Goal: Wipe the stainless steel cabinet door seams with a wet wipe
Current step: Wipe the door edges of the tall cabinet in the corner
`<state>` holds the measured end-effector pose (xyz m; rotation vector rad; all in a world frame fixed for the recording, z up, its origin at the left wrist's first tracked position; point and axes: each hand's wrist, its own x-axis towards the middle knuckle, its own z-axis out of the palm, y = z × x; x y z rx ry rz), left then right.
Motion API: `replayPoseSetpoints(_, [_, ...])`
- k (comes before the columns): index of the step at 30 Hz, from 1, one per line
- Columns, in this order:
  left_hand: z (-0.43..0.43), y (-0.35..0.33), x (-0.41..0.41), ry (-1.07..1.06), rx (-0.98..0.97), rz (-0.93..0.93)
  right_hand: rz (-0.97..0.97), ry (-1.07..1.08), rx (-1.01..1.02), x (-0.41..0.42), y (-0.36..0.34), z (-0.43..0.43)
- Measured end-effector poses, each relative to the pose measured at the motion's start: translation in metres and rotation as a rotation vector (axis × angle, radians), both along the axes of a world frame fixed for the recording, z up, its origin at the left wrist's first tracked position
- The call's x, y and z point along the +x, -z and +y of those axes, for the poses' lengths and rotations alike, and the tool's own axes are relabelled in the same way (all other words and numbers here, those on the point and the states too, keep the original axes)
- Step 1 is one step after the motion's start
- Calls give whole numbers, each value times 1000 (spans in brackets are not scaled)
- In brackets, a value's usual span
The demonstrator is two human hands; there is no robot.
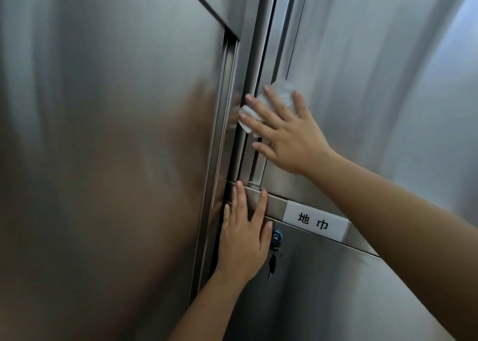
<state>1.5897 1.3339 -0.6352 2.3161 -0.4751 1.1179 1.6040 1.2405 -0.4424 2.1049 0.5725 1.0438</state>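
Observation:
A white wet wipe lies flat against the stainless steel cabinet, over the vertical seam beside the upper right door. My right hand presses it there with straight, spread fingers; most of the wipe is hidden under them. Lower down, my left hand rests flat with straight fingers on the lower door's top corner, its fingertips on the horizontal band between the two doors.
A white label with black characters sits on the band. Beside my left hand is a blue lock with a key and a second key hanging from it. A large steel door fills the left side.

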Motion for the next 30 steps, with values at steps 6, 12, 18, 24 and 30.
replayPoseSetpoints(6, [3,1,-2,78,-25,34,17,-32,-71,1,26,-3])
replayPoseSetpoints(12, [11,7,-2,130,59,76,126,8,-317,-8,57,-7])
replayPoseSetpoints(18, [19,7,-2,125,114,58,68,-10,-248,4,13,-6])
replayPoseSetpoints(24, [21,6,-5,105,139,114,117,-20,-279,-2,33,-11])
replayPoseSetpoints(30, [21,5,-5,96,158,130,239,-16,-482,-7,43,-21])
